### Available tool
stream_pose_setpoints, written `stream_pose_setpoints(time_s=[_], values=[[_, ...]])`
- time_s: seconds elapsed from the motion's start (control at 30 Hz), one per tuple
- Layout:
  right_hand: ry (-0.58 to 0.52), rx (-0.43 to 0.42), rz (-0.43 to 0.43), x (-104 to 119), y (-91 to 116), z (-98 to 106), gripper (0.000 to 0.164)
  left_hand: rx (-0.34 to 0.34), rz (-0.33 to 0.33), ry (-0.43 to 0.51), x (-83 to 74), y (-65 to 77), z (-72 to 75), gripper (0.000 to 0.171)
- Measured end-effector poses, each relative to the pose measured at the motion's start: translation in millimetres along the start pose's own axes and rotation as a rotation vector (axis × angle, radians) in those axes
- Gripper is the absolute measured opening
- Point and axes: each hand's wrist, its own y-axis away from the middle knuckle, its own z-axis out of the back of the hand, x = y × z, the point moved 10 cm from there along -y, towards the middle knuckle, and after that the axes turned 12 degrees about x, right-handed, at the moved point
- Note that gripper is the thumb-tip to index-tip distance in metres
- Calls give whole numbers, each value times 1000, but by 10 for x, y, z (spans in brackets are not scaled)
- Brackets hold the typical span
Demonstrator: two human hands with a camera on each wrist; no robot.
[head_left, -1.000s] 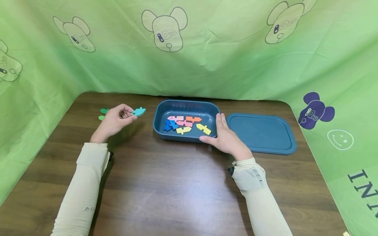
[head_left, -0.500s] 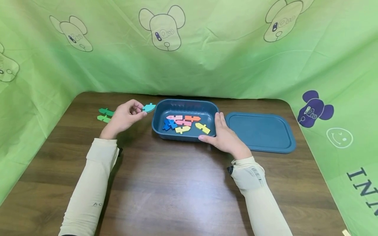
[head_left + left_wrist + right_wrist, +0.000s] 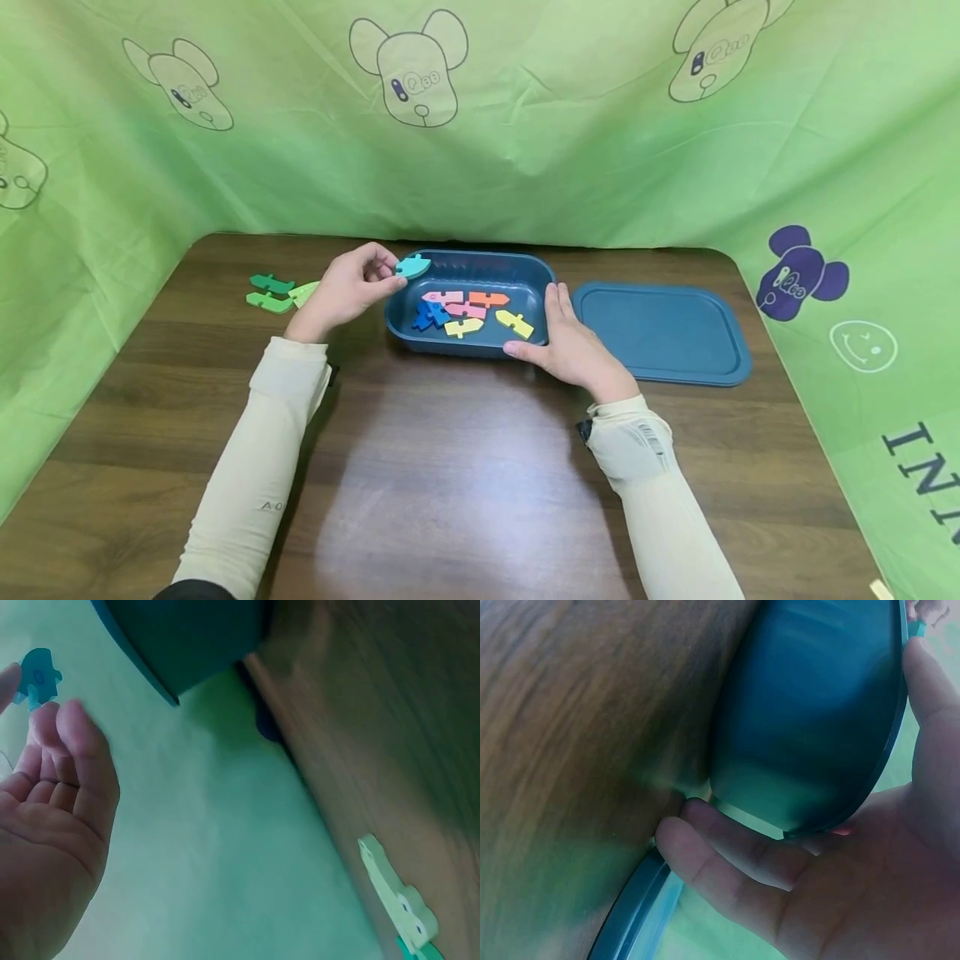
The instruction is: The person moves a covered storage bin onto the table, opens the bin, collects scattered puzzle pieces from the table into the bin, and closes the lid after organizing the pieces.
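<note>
My left hand (image 3: pixel 357 283) pinches a teal puzzle piece (image 3: pixel 413 267) between thumb and fingertips, over the left rim of a dark blue box (image 3: pixel 472 350). In the left wrist view the teal piece (image 3: pixel 39 675) shows small knobs along its edge. My right hand (image 3: pixel 573 346) rests against the box's right end, thumb on the front rim and fingers straight along the side. Inside the box lie a pink piece (image 3: pixel 467 310), an orange piece (image 3: pixel 489 300), a yellow piece (image 3: pixel 514 326), a pale yellow piece (image 3: pixel 463 328) and blue pieces (image 3: pixel 431 315).
A dark blue lid (image 3: pixel 663 333) lies on the wooden table right of the box. Left of my left hand are a dark green piece (image 3: pixel 272 284), a light green piece (image 3: pixel 270 302) and a yellow-green piece (image 3: pixel 303 293). Green cloth (image 3: pixel 525 183) hangs behind the table.
My left hand has carried the teal piece rightward, from beside the box to over its left rim. The green pieces behind it have come into view. My right hand has stayed at the box.
</note>
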Motion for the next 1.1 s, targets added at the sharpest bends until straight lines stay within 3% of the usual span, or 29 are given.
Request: stream_pose_setpoints(time_s=[0.27,0.6,0.7,0.9,1.1], values=[[5,1,5,12,-5,5,120,128,66,10,-60,-85,-161,33],[-10,-1,-1,4,8,9,118,324,1,62,-396,-140,-419,22],[-12,-2,1,-7,8,5,118,334,-2,42,-491,-201,-496,22],[-21,3,4,-24,4,-5,118,291,24,-59,-621,-388,-601,24],[-28,6,-3,-31,-6,-2,118,277,-8,-99,-798,-582,-683,24]])
